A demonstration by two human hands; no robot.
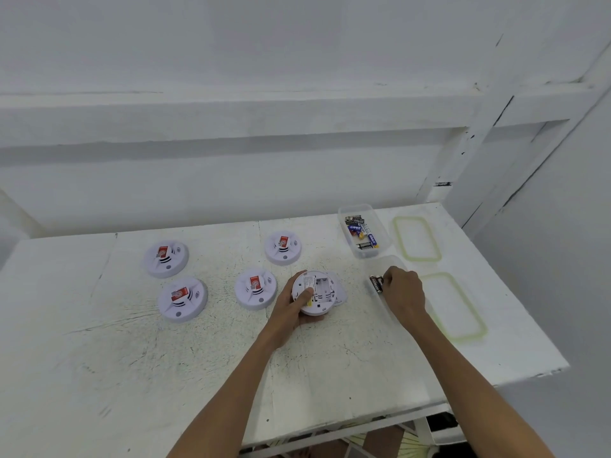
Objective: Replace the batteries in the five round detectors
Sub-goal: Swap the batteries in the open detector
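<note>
Head view: the job looks to be on unit 1 of 5. The left hand (297,302) grips a detector (314,292) near the middle of the counter (99,358), turned back-side up, thumb across its back. Its battery bay lies open and looks empty. A white plate peeks out at its 3 o'clock edge, probably the cover.

4 more detectors (255,288) lie face up with red stickers on top: 1 just beside the held unit at 9 o'clock, 1 at 11 o'clock (283,247), and 2 well apart toward 9 and 10 o'clock (182,299) (166,258). None of them looks opened, so I judge those 4 are all left to do.

The right hand (405,290), at 3 o'clock from the held unit, has its fingers curled and pinches a dark battery (376,283) over the near box (386,309), which is clear plastic. I cannot tell whether this cell is a spent one going in or a fresh one coming out. A far box (345,213) at 1 o'clock holds a heap of batteries. 2 green-rimmed lids (416,238) lie flat at the counter's 3 o'clock side.

Both forearms reach in from 6 o'clock, the right wrist bent down toward the box
</note>
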